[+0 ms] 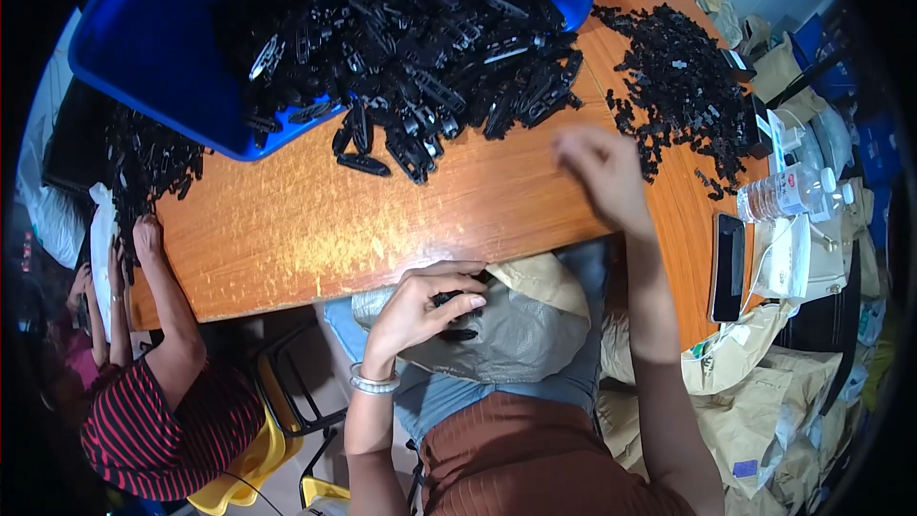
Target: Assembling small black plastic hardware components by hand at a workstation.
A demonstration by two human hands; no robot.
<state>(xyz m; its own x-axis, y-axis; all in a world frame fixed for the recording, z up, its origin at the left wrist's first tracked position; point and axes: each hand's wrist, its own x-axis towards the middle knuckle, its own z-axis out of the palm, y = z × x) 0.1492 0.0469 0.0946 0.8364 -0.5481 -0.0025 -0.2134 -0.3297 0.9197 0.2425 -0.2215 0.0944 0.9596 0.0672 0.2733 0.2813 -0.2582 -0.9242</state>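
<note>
Across the orange wooden table (315, 220) lay the biggest thing in view, a blue plastic bin (143, 48) tipped so that a heap of long black plastic parts (430, 48) spilled from it onto the wood. A second, looser pile of small black pieces (683, 86) sat to the right, near the table's curved edge. Below the near edge, a grey woven sack (516, 334) rested on the person's lap. A clear water bottle (788, 196) and a dark phone (729, 266) lay at the far right, well apart from the work.

The left hand (420, 311) was curled over the sack, fingers closed round a black part (457, 301) held just below the table edge. The right hand (597, 172) was blurred over the table between the two piles, fingers bent and spread; whether it gripped anything could not be told. A neighbour's hand (148, 239) rested at the table's left edge among more black pieces.

Judging from this, the step would go best if the left hand kept its part steady over the sack, so a dropped piece would fall there, while the right picked singly from the pile's thin edge rather than digging into the tangle.
</note>
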